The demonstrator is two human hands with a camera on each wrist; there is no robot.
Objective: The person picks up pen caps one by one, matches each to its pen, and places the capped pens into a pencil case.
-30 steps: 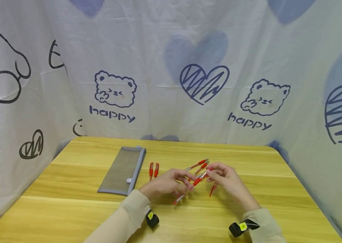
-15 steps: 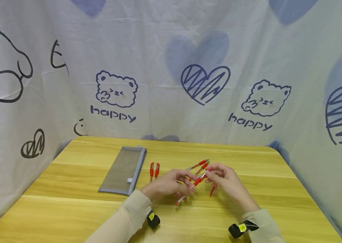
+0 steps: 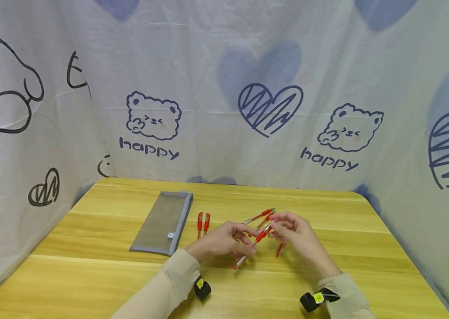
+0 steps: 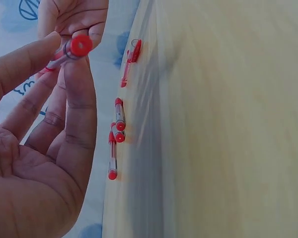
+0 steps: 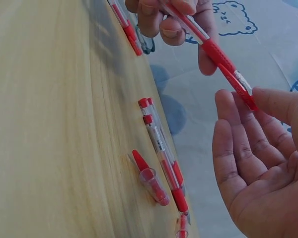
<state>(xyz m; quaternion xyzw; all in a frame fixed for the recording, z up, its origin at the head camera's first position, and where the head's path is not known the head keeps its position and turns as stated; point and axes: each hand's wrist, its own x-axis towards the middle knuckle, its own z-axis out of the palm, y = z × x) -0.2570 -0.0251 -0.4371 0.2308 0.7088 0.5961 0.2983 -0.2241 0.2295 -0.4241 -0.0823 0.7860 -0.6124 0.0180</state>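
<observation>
Tilted in the air between both hands is a red pen [image 3: 263, 234] with a clear barrel. My left hand [image 3: 224, 239] pinches its barrel between thumb and fingers. The pen's red-tipped rear end [image 4: 81, 45] faces the left wrist camera. My right hand [image 3: 294, 232] pinches the other end at the red cap [image 5: 238, 87], thumb against fingertips. The cap sits over that end, its clip along the red grip; how far on it is cannot be told. Below, several red pens [image 5: 161, 144] lie on the table beside a loose clear-and-red cap [image 5: 154, 186].
Two capped red pens [image 3: 203, 221] lie side by side left of my left hand. Farther left, a grey mesh zip pouch [image 3: 158, 223] lies flat on the wooden table [image 3: 89, 274]. A patterned white cloth [image 3: 204, 88] hangs behind the table.
The held pen's rear end has shifted slightly right, toward my right hand. Both hands keep nearly the same place and grip. The pouch and the lying pens stay put.
</observation>
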